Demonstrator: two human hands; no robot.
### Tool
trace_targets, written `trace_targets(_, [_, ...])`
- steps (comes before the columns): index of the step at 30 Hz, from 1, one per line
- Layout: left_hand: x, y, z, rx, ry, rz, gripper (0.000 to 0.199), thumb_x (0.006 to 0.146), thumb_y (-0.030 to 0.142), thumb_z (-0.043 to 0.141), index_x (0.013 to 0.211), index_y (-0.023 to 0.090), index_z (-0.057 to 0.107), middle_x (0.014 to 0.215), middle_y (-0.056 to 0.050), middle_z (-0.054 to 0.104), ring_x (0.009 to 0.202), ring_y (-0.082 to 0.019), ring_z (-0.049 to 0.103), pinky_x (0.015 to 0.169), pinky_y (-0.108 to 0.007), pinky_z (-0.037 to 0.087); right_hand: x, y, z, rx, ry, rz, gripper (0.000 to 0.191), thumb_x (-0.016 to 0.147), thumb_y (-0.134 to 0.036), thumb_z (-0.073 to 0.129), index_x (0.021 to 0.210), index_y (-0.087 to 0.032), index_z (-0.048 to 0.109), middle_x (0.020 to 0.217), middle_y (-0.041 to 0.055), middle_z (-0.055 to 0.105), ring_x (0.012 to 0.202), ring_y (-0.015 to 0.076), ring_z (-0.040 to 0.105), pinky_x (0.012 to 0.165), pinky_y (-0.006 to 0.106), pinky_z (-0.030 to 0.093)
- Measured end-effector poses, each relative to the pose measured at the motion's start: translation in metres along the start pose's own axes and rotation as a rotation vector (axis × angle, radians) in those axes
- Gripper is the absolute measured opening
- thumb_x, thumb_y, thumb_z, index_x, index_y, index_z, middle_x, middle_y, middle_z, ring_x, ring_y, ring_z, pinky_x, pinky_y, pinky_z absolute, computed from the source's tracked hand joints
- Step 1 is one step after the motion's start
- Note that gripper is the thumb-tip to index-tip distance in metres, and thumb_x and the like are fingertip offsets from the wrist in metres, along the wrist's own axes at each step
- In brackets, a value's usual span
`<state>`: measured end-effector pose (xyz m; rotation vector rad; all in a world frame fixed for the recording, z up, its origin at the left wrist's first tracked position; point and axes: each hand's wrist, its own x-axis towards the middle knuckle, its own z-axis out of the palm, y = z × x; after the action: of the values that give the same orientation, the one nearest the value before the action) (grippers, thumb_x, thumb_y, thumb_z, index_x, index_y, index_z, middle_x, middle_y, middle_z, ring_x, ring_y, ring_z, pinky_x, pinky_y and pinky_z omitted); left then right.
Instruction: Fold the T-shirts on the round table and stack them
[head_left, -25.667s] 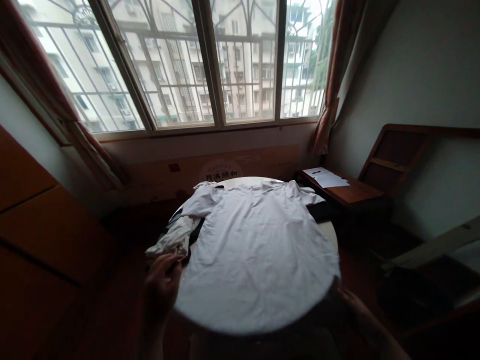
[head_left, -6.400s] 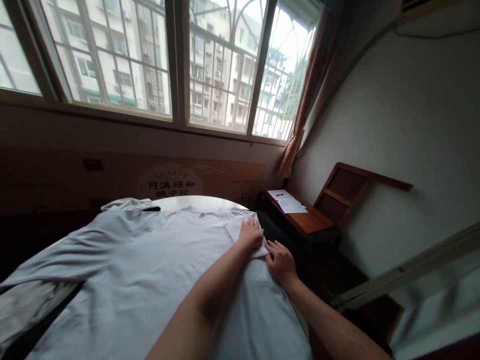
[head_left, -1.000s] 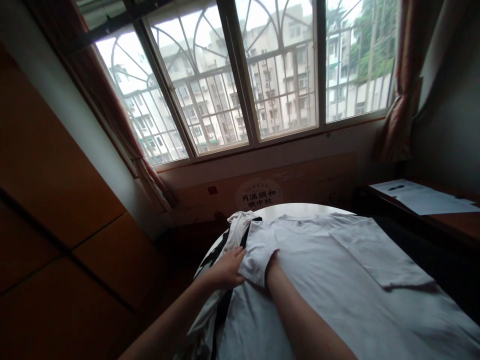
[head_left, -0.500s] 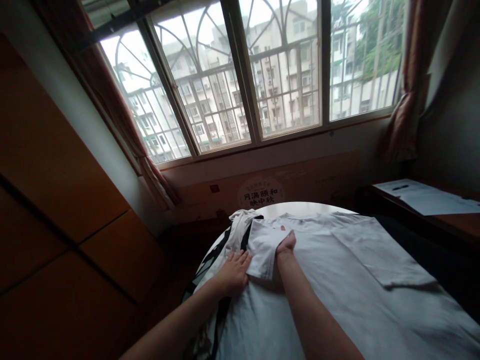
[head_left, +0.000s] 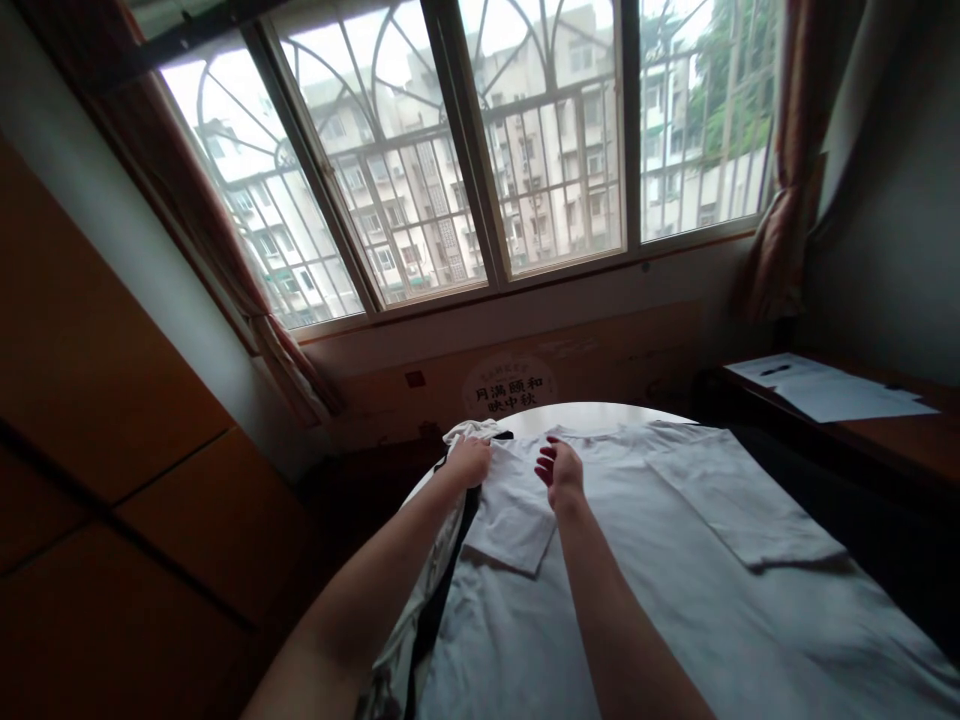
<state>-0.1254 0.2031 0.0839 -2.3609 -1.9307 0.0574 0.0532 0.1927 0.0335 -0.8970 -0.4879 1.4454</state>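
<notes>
So the white shirt is spread out on a round white table, collar end away from the person, both sleeves folded in over the body. The left hand is up at the shoulder fold on the left, fingertips right on the shirt's edge, with the near sleeve lying flat just below them. Can't really tell if those fingers pinch anything, since the back of the hand hides them. The right hand is near the collar, fingers loosely curved and a bit apart, nothing between them; the shirt is right under it, though touching or just above is hard to say. Some off-white cloth pokes out along the left.
</notes>
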Motion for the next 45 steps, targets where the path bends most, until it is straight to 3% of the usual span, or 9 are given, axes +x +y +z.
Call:
trace_targets(4, [0.026, -0.007, 0.011, 0.014, 0.032, -0.175, 0.035, 0.092, 0.031, 0.050, 0.108, 0.010, 0.073, 0.116, -0.023, 0.069, 0.114, -0.034, 0.061, 0.101, -0.046, 0.042, -0.014, 0.014, 0.009, -0.235, -0.325, 0.186, 0.024, 0.070, -0.021, 0.065, 0.093, -0.015, 0.069, 0.052, -0.0088, 0.048, 0.035, 0.0044, 0.035, 0.035, 0.015, 0.017])
trace_targets(8, [0.044, -0.018, 0.016, -0.022, -0.018, -0.242, 0.035, 0.091, 0.040, 0.056, 0.100, 0.012, 0.077, 0.103, -0.015, 0.075, 0.097, -0.026, 0.068, 0.087, -0.032, 0.048, -0.026, 0.024, 0.020, -0.673, -0.888, 0.307, 0.030, 0.068, -0.012, 0.071, 0.097, -0.016, 0.077, 0.054, -0.0051, 0.059, 0.037, 0.0052, 0.043, 0.037, 0.015, 0.025])
trace_targets(11, [0.053, -0.023, 0.020, -0.034, -0.033, -0.249, 0.033, 0.088, 0.043, 0.059, 0.094, 0.018, 0.079, 0.100, -0.010, 0.077, 0.095, -0.024, 0.068, 0.082, -0.028, 0.048, -0.031, 0.037, 0.026, -1.125, -1.229, 0.161, 0.037, 0.073, -0.009, 0.066, 0.104, -0.024, 0.079, 0.059, -0.0056, 0.064, 0.046, 0.0070, 0.051, 0.047, 0.016, 0.038])
trace_targets(25, [0.060, -0.012, 0.035, 0.021, 0.058, -0.297, 0.031, 0.091, 0.035, 0.054, 0.101, 0.015, 0.076, 0.113, -0.017, 0.073, 0.111, -0.032, 0.064, 0.092, -0.042, 0.048, -0.040, 0.052, 0.035, -1.382, -1.154, -0.109, 0.038, 0.073, -0.011, 0.068, 0.107, -0.025, 0.079, 0.076, -0.0012, 0.071, 0.061, 0.0128, 0.060, 0.057, 0.020, 0.044])
trace_targets(28, [0.053, -0.006, 0.039, 0.059, 0.118, -0.276, 0.034, 0.094, 0.032, 0.049, 0.109, 0.010, 0.071, 0.122, -0.022, 0.067, 0.121, -0.036, 0.056, 0.101, -0.050, 0.042, -0.036, 0.038, 0.032, -1.251, -1.252, 0.061, 0.035, 0.074, -0.011, 0.069, 0.106, -0.023, 0.078, 0.078, -0.0026, 0.070, 0.061, 0.0104, 0.060, 0.059, 0.018, 0.045])
trace_targets(32, [0.040, 0.000, 0.037, 0.059, 0.208, -0.268, 0.040, 0.094, 0.028, 0.046, 0.125, 0.006, 0.061, 0.131, -0.025, 0.059, 0.127, -0.039, 0.049, 0.104, -0.056, 0.038, -0.029, 0.001, 0.015, -0.813, -1.469, 0.577, 0.029, 0.077, -0.019, 0.068, 0.105, -0.015, 0.075, 0.084, 0.0021, 0.072, 0.067, 0.0118, 0.065, 0.066, 0.021, 0.052])
trace_targets(35, [0.029, 0.010, 0.039, 0.024, 0.240, -0.191, 0.046, 0.096, 0.024, 0.039, 0.138, 0.011, 0.051, 0.145, -0.021, 0.051, 0.139, -0.034, 0.040, 0.115, -0.053, 0.028, -0.027, -0.026, -0.005, -0.412, -1.337, 0.463, 0.024, 0.076, -0.028, 0.069, 0.091, -0.010, 0.071, 0.085, 0.0080, 0.072, 0.070, 0.0173, 0.067, 0.068, 0.030, 0.055])
trace_targets(40, [0.010, 0.039, 0.066, -0.062, 0.106, -0.021, 0.056, 0.098, 0.037, 0.039, 0.147, 0.011, 0.044, 0.155, -0.017, 0.044, 0.145, -0.027, 0.036, 0.120, -0.043, 0.027, -0.019, -0.045, -0.028, 0.376, -0.519, -0.089, 0.023, 0.087, -0.034, 0.047, 0.094, -0.026, 0.067, 0.089, 0.0005, 0.069, 0.073, 0.0135, 0.064, 0.061, 0.025, 0.050])
trace_targets(45, [0.003, 0.049, 0.087, -0.092, 0.022, -0.090, 0.072, 0.097, 0.048, 0.037, 0.151, 0.001, 0.035, 0.161, -0.026, 0.027, 0.152, -0.036, 0.022, 0.122, -0.052, 0.017, 0.009, -0.026, -0.037, 0.694, -0.164, -0.164, 0.028, 0.073, -0.026, 0.053, 0.096, -0.028, 0.070, 0.100, 0.0015, 0.073, 0.108, 0.0173, 0.065, 0.082, 0.031, 0.053])
